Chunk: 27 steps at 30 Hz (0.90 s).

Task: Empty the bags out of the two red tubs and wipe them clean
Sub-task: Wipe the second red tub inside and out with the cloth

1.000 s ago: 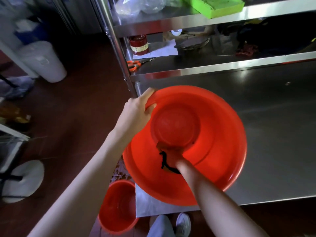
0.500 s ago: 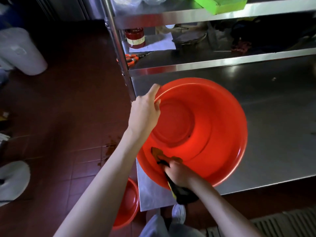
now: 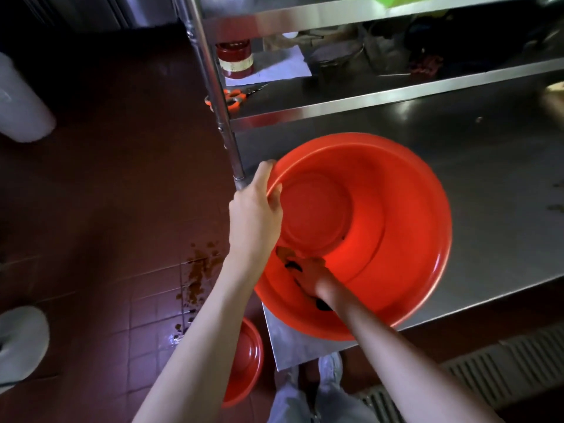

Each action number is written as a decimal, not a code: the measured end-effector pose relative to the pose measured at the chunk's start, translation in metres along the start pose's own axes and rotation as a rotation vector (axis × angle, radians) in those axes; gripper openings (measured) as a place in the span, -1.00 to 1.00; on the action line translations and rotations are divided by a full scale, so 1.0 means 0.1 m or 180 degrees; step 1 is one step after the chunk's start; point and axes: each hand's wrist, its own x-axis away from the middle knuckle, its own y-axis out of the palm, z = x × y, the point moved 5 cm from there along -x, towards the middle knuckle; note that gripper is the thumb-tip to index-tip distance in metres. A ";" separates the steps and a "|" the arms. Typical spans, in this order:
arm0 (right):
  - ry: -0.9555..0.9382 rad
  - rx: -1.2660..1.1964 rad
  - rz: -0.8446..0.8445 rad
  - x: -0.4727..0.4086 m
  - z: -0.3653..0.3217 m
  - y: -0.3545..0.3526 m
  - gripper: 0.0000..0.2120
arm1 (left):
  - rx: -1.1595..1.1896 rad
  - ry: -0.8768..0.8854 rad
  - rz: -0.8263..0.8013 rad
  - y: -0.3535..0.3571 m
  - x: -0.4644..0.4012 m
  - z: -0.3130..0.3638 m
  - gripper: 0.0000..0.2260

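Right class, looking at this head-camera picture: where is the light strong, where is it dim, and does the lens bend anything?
Head view: big red tub glows brightly; steel table shows soft glare; tiled floor is dim; shelf post bows, a wide-angle effect; right hand looks slightly blurred.

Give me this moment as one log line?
left hand: grips red tub rim | right hand: wiping inside with cloth | second tub: on floor

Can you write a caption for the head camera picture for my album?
Left hand grips the tilted red tub while the right hand wipes inside with a cloth.
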 end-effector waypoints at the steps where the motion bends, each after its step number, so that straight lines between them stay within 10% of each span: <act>1: -0.0072 -0.0025 0.0015 0.20 -0.06 -0.03 -0.63 | 0.0050 -0.0124 -0.0004 0.00 0.00 -0.04 -0.73; 17: -0.1070 0.0957 0.0158 1.91 -0.09 -0.58 -0.25 | 0.0315 -0.0664 -0.0109 0.24 0.20 0.08 -0.70; 27: -0.2369 0.1175 0.1173 2.00 0.25 -0.92 -0.43 | 0.0047 -0.1217 -0.0071 0.34 0.17 0.11 -0.74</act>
